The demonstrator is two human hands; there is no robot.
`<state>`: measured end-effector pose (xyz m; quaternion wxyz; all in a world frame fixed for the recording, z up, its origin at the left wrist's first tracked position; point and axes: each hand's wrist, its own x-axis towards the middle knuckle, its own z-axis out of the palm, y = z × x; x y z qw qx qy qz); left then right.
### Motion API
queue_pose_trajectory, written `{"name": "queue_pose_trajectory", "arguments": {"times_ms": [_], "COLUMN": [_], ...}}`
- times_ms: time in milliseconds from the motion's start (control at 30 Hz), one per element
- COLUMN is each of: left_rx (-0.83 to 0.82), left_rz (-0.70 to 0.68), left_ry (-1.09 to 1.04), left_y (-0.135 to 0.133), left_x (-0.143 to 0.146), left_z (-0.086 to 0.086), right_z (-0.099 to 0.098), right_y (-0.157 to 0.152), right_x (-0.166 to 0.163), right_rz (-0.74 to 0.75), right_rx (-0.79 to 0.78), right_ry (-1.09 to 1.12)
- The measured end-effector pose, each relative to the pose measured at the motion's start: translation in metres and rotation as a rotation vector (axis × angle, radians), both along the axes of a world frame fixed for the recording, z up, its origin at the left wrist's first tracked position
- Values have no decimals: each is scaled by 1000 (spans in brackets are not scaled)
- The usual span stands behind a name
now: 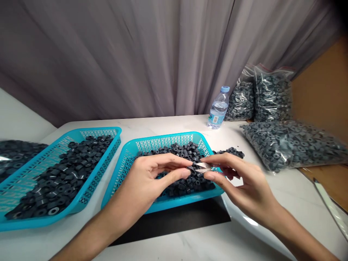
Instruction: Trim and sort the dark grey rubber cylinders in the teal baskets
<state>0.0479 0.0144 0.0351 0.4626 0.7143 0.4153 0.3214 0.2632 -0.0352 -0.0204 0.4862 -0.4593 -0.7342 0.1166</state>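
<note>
My left hand (148,177) is closed in a pinch on a small black rubber ring (192,168), partly hidden by the fingertips. From the right, my right hand (241,177) grips small metal snips (203,167) between thumb and fingers. Their two pale blades stand apart and reach to the ring; the handle is mostly hidden in the palm. Both hands are over a turquoise plastic basket (160,207) with many black rubber rings (176,186) in it.
Another turquoise basket (81,204) of rings stands at the left. Beneath the middle basket lies a black sheet (179,221). A water bottle (218,108) and bags of rings (293,143) are at the right, with loose rings (233,152) nearer the middle basket.
</note>
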Motion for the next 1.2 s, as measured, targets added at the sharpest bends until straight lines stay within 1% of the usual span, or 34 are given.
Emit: {"name": "queue_pose_trajectory", "arguments": {"times_ms": [200,433,767,1200], "left_rx": [-6,-40,-107,-111], "left_rz": [39,55,53,70], "left_ry": [-51,-103,-142,-151], "left_y": [-3,-4,-5,-5], "left_x": [1,5,6,6], "left_z": [-9,-11,-11,-11], "right_z": [-1,0,-3,-4], "right_y": [2,2,3,3], "right_x": [-4,-5,-6,-5], "right_rz": [4,23,15,15], "right_rx": [137,185,173,172], "right_ry": [-10,-41,-41,-60]}}
